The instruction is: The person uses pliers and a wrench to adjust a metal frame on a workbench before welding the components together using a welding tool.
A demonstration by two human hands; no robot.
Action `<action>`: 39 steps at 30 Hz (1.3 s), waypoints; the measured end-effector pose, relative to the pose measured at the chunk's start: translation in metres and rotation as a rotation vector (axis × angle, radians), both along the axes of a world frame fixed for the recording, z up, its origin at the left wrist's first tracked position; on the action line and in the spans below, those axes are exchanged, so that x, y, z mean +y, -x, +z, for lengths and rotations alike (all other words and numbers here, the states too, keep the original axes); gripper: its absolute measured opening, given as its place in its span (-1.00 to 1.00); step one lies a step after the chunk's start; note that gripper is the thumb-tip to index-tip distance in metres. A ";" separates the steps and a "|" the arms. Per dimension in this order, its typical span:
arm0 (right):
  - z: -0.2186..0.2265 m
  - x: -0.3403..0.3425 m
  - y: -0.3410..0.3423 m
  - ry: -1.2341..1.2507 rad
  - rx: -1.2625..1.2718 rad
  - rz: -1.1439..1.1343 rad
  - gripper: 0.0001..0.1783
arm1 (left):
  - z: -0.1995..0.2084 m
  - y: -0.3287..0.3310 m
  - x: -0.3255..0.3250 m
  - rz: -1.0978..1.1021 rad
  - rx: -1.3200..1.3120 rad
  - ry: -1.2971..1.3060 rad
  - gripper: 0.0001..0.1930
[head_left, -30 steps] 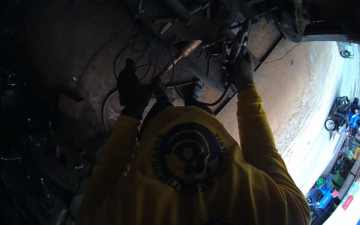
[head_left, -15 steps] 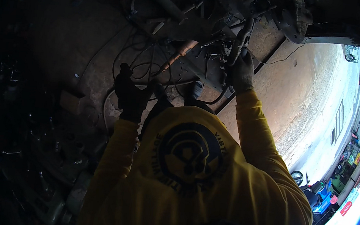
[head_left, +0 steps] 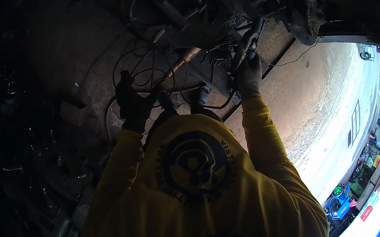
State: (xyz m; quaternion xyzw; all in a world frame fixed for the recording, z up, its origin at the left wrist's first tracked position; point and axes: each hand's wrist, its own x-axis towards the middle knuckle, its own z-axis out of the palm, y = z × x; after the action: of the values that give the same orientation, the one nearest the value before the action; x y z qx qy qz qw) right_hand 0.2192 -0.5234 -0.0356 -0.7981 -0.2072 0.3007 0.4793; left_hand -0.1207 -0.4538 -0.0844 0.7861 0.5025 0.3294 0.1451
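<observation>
My right hand [head_left: 248, 78], in a grey work glove, is closed around the near end of a dark, long, knobbly bar-like tool [head_left: 248, 42]; its exact kind is too dark to tell. A thick dark cable [head_left: 229, 101] curves away just below that hand. My left hand [head_left: 132, 101], in a dark glove, is held over the floor at the left with thumb and fingers apart. I see nothing in it, though shadow hides much of the palm. Between the hands, a copper-coloured tube [head_left: 184, 62] slants beyond loops of cable [head_left: 146, 75].
Dark metal parts [head_left: 209, 15] crowd the far side. My shoes [head_left: 203, 94] are between my hands. A brownish block [head_left: 71, 111] and shadowed metal parts [head_left: 49, 201] are at the left. Sunlit ground [head_left: 301, 106] and a blue vehicle [head_left: 339, 206] are at the right.
The whole view has shifted slightly, so both hands appear a little further left. My right hand keeps its grip on the dark tool; my left hand's fingers stay apart.
</observation>
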 end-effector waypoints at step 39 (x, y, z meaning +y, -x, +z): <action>-0.012 -0.026 -0.016 -0.124 -0.735 0.399 -0.71 | 0.024 -0.005 -0.007 0.056 0.094 0.098 0.11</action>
State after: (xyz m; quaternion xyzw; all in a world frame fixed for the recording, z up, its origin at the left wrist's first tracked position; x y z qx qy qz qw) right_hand 0.2352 -0.5497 -0.0477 -0.7661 -0.5326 0.0699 0.3528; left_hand -0.1155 -0.4604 -0.0604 0.7785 0.5459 0.2710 0.1502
